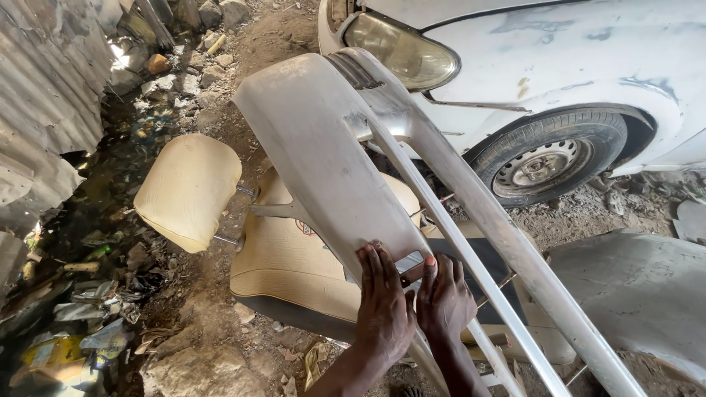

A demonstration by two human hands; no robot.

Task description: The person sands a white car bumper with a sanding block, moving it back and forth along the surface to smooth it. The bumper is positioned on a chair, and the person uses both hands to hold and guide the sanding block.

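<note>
Bare dirt ground [243, 323] is lying underfoot, strewn with stones [193, 66] and scraps, and a rusty corrugated metal wall [40, 110] is leaning along the left, with sunlight breaking through a gap near its top. Below that wall, a ditch [88, 242] of dark water and litter is running toward the lower left corner. A white car [573, 59] with patchy sanded paint is sitting at the upper right, showing a headlight [401, 51] and a front wheel [548, 158], while a tan car seat [287, 265] with its headrest [187, 191] is lying on the dirt in the middle.
</note>
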